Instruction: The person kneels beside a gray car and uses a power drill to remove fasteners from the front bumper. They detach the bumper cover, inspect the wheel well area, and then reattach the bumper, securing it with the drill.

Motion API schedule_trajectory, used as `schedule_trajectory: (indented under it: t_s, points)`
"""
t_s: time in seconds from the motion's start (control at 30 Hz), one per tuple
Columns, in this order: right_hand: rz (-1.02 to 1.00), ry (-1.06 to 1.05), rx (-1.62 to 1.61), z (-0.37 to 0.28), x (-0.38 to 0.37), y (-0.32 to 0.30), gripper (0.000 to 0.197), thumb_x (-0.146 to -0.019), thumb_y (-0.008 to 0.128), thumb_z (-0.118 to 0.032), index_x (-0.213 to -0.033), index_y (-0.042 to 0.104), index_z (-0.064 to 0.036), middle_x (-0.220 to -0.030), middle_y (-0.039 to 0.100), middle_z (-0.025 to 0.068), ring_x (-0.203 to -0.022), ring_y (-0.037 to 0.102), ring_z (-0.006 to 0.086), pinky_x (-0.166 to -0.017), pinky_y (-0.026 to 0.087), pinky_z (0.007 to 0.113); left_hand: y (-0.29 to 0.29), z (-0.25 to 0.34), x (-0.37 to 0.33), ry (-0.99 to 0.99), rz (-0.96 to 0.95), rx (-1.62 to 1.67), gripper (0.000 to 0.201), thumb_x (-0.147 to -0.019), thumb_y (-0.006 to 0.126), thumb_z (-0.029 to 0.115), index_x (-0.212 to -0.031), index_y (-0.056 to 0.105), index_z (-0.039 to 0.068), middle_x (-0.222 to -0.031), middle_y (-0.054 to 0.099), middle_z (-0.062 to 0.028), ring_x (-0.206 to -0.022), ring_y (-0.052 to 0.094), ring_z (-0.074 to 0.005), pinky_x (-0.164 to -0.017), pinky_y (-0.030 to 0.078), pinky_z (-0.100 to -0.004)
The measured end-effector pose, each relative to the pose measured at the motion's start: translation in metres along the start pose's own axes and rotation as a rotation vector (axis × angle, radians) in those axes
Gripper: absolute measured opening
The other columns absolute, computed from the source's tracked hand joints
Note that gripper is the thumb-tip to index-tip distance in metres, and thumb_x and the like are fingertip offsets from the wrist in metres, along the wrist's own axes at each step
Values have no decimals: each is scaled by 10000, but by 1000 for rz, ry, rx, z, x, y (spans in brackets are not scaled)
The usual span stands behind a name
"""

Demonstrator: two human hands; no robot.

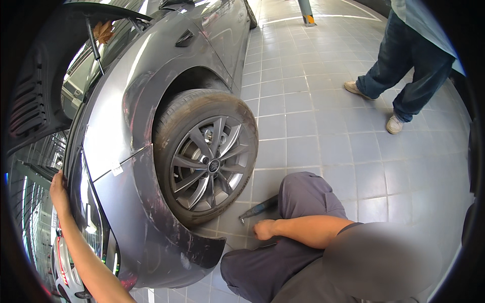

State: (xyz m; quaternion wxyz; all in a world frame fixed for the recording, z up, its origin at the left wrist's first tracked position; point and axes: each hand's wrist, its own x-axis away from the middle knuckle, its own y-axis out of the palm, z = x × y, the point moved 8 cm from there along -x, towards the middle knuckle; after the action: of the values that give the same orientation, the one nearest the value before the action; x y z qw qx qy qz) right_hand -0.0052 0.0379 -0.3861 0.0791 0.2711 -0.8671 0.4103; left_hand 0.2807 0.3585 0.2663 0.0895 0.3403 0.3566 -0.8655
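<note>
My left hand (59,194) rests at the front edge of a grey car, beside the headlight (91,212). Its fingertips are mostly out of sight, so its grip cannot be made out. My right hand is outside the picture. Right of my arm is the scraped front bumper (151,242); the scuffed fender (113,111) is above it, with a small white tab (117,169) at the seam. A mounted front wheel (213,165) fills the arch. Close to the tyre, a co-worker's hand (264,230) is held low, near a slim dark tool (260,208) with a metal tip.
The co-worker, head blurred, crouches at the lower right with a bent knee (305,194) beside the wheel. Another person in jeans (409,55) stands farther back on the tiled floor (333,146). The raised hood (30,101) and its strut (94,45) are at upper left.
</note>
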Motion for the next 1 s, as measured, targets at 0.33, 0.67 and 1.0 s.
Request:
schedule_trajectory:
  t_s: [0.33, 0.67, 1.0]
  points:
    - [10, -6, -47, 14, -5, -5, 382, -892, 549, -322, -1125, 691, -54, -1128, 695, 189, -1074, 643, 379, -954, 488, 468, 22, 47, 20, 80, 30, -146, 342, -981, 569, 316, -787, 596, 36, -684, 460, 25, -643, 390, -85, -604, 302, -265]
    - [2, -6, -38, 6, -1, -16, 389, -890, 544, -331, -1125, 692, -58, -1138, 690, 188, -1105, 632, 370, -972, 481, 456, 25, 75, 41, 15, 51, -239, 378, -965, 573, 322, -771, 602, -2, -677, 512, 5, -657, 450, -93, -621, 347, -264]
    - [6, -31, -27, 4, -7, -10, 400, -887, 541, -332, -1141, 693, -63, -1151, 686, 198, -1107, 634, 377, -984, 479, 453, 19, 72, 41, -9, 45, -236, 400, -951, 587, 356, -780, 615, -5, -669, 532, 2, -652, 462, -91, -625, 360, -272]
